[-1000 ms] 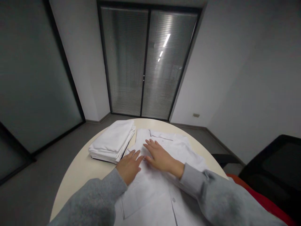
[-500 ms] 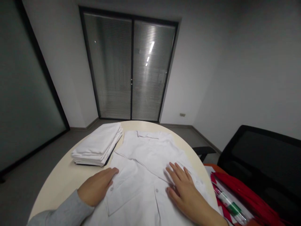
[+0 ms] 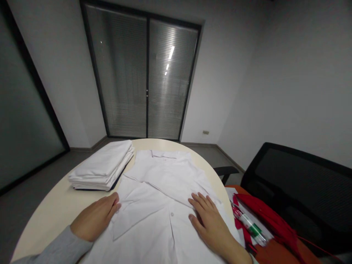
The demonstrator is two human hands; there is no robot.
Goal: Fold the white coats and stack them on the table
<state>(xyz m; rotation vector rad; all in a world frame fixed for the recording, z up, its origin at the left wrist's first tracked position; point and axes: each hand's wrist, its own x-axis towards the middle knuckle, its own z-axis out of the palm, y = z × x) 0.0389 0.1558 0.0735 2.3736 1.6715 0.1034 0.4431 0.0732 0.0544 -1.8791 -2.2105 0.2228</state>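
left hand (image 3: 95,217) was pinched on the left edge of one white shirt (image 3: 154,209), and right hand (image 3: 211,224) was laid palm down, fingers loosely spread, on its right side, well apart, probably so the shirt could be held flat on the one round table (image 3: 46,220). one folded white stack (image 3: 101,165) was parked beside it at the far left, seemingly so room was freed up, though its layers couldn't really be counted. one bottle (image 3: 250,226) and some red fabric (image 3: 264,212) could be seen on one chair (image 3: 299,183).

Round table (image 3: 45,216) with shirt (image 3: 172,172), folded stack (image 3: 103,159)
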